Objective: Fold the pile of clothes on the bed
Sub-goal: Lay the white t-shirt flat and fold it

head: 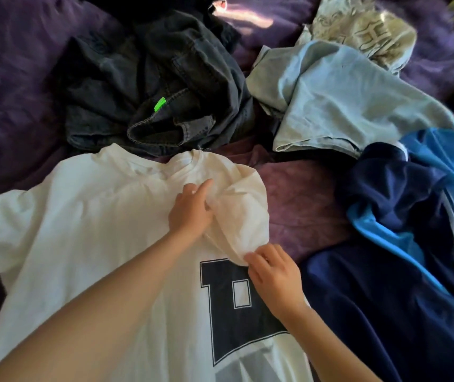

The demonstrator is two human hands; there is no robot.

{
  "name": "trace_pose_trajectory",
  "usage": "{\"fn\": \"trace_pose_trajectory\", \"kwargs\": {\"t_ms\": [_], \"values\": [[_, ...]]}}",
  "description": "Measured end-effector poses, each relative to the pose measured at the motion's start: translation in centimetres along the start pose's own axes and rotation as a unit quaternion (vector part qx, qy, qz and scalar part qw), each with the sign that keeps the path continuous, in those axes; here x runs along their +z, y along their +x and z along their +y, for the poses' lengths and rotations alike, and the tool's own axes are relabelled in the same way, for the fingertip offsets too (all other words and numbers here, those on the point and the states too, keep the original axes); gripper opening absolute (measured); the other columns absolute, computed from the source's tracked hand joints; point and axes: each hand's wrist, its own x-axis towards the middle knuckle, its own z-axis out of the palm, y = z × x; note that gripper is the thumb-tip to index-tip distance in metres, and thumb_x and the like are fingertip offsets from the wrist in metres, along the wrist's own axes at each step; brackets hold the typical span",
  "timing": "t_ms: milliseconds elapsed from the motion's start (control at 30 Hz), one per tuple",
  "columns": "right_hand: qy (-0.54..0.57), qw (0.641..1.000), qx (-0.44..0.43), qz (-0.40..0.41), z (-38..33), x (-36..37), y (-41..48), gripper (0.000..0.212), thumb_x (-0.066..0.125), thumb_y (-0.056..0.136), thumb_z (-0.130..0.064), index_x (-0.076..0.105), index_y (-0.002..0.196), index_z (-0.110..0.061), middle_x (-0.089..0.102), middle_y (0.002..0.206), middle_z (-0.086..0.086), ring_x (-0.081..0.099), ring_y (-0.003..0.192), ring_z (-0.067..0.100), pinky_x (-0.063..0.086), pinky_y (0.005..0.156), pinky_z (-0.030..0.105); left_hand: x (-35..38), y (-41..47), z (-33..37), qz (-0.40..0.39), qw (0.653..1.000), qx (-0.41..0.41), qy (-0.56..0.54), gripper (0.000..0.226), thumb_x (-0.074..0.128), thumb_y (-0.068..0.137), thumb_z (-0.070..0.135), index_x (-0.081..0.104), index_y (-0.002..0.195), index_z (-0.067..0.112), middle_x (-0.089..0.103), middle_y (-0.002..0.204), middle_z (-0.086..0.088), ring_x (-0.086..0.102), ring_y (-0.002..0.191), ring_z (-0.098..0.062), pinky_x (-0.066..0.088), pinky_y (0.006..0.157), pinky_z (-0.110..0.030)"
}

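A white T-shirt [82, 230] with a large dark printed letter lies spread on the bed in front of me, collar away from me. Its right sleeve is folded inward over the chest. My left hand [192, 208] rests on that folded sleeve near the shoulder, its fingers pinching a bit of the cloth. My right hand [275, 277] pinches the sleeve's hem just above the print.
Dark grey jeans [151, 86] with a green tag lie crumpled behind the shirt. A light blue shirt [344, 97] and a pale patterned garment [363, 31] lie at the back right. A navy and blue striped jacket [399, 244] lies at the right. Purple bedding [303, 205] lies beneath.
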Motion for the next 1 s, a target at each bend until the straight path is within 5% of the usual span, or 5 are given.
{"fn": "trace_pose_trajectory", "kwargs": {"t_ms": [133,367,600,733,1000], "values": [[0.008,0.995,-0.095,-0.003,0.0,-0.2,-1.5,0.023,0.049,0.066,-0.005,0.062,0.081,-0.018,0.053,0.082,0.001,0.042,0.071,0.017,0.042,0.050,0.025,-1.3,0.7,0.4,0.016,0.993,0.038,-0.112,0.030,0.052,0.086,0.004,0.070,0.106,0.016,0.066,0.107,-0.001,0.058,0.101,-0.020,0.044,0.082,-0.024],[-0.045,0.971,0.172,-0.162,0.0,2.4,-3.0,0.098,0.091,0.042,-0.034,0.043,0.125,-0.013,0.063,0.107,0.014,0.064,0.089,0.031,0.055,0.063,0.037,-3.0,-1.9,-3.4,0.028,0.922,-0.085,-0.377,0.031,0.047,0.091,-0.001,0.065,0.108,0.017,0.065,0.084,-0.001,0.061,0.068,-0.010,0.047,0.054,-0.011],[0.009,0.941,0.285,-0.182,0.5,2.0,-1.0,0.038,0.062,0.084,-0.011,0.057,0.121,-0.017,0.058,0.088,0.010,0.061,0.070,0.030,0.037,0.052,0.031,-1.4,-3.3,-3.9,0.055,0.830,-0.156,-0.533,0.025,0.046,0.095,0.008,0.063,0.106,0.022,0.065,0.103,-0.010,0.063,0.086,-0.019,0.056,0.065,-0.021],[-0.067,0.973,0.206,-0.074,1.6,1.9,-1.2,0.032,0.064,0.057,-0.006,0.074,0.085,-0.017,0.054,0.058,0.004,0.051,0.039,0.024,0.029,0.034,0.024,-1.9,-3.2,-2.1,0.058,0.781,-0.174,-0.597,0.026,0.039,0.097,0.007,0.060,0.106,0.021,0.071,0.077,-0.002,0.067,0.067,-0.017,0.054,0.062,-0.026],[-0.128,0.979,0.052,-0.151,-0.2,3.5,-2.1,0.061,0.051,0.066,-0.017,0.044,0.126,-0.014,0.059,0.125,0.016,0.055,0.115,0.034,0.049,0.085,0.045,0.4,-4.7,-2.2,0.001,0.739,-0.279,-0.614,0.019,0.041,0.099,0.026,0.047,0.116,0.020,0.062,0.102,-0.007,0.061,0.085,-0.019,0.047,0.068,-0.030]]}}
